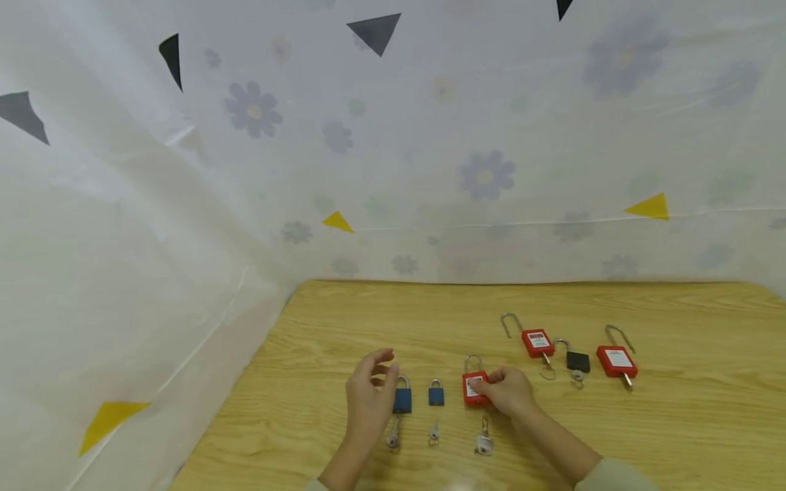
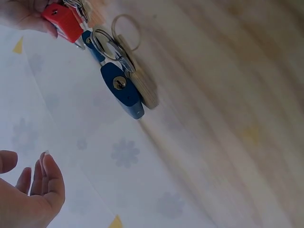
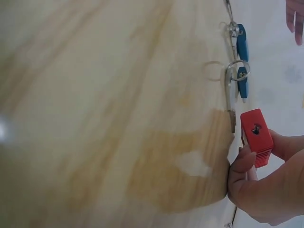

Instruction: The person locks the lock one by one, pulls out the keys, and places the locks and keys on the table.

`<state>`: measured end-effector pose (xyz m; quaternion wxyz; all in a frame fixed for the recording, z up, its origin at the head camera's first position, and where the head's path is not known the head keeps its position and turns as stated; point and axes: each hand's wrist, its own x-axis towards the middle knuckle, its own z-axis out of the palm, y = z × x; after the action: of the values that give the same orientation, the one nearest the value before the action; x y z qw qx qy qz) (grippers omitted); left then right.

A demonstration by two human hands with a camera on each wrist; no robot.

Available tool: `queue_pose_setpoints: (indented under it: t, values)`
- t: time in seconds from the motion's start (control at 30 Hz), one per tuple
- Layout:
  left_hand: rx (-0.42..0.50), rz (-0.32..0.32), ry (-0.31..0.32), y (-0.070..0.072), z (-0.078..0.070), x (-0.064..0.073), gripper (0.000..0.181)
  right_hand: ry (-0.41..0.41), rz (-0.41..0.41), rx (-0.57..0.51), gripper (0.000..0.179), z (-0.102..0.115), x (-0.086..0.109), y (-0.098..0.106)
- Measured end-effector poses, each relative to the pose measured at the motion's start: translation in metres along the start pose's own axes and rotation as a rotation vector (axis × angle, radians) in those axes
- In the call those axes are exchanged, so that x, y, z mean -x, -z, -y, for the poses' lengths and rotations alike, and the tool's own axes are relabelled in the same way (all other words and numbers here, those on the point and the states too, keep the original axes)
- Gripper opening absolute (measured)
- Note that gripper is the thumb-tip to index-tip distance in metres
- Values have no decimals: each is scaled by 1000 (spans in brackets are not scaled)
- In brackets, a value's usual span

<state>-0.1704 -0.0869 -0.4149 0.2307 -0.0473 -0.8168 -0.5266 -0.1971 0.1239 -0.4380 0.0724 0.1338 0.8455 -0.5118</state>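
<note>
With thumb and fingers, my right hand [image 1: 511,393] grips a red padlock [image 1: 474,395] by its body; its shackle points away from me. The right wrist view shows the keyhole face of this red padlock [image 3: 256,129]. My left hand [image 1: 371,395] is raised with fingers loosely bent, holding nothing, and partly covers the larger blue padlock [image 1: 402,401] in the head view. Between the hands lies a small blue padlock [image 1: 436,396]. Keys on rings lie nearer me: one set [image 1: 394,436] by the larger blue padlock, another set [image 1: 434,434], and a third set [image 1: 484,443] below the red padlock.
To the right lie a red padlock [image 1: 537,343] and another red padlock [image 1: 617,361], both with shackles raised and keys inserted. A black padlock [image 1: 578,361] with its key sits between them. The wooden table [image 1: 368,307] ends at a patterned white sheet [image 1: 393,170].
</note>
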Motion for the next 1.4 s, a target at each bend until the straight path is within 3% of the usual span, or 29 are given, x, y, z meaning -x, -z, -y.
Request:
queue_pose_setpoints:
  t: [0.17, 0.53, 0.8, 1.07, 1.2, 1.33, 1.4]
  values:
    - [16, -24, 4, 1, -1, -2, 16, 37, -15, 84, 35, 0, 0, 1]
    - [57, -37, 31, 1, -5, -3, 15, 265, -49, 291, 31, 3, 2, 1]
    - [64, -9, 85, 2, -4, -3, 15, 246, -32, 299, 28, 1, 4, -2]
    - [36, -77, 160, 6, 1, -7, 14, 267, -52, 310, 33, 1, 7, -4]
    - [75, -88, 194, 9, 3, -9, 15, 255, -43, 266, 35, 0, 6, -1]
    - [133, -83, 195, 10, 3, -9, 17, 279, -92, 219, 33, -1, 2, 10]
    - [150, -81, 208, 11, 3, -10, 17, 324, -157, 204, 30, -1, -3, 21]
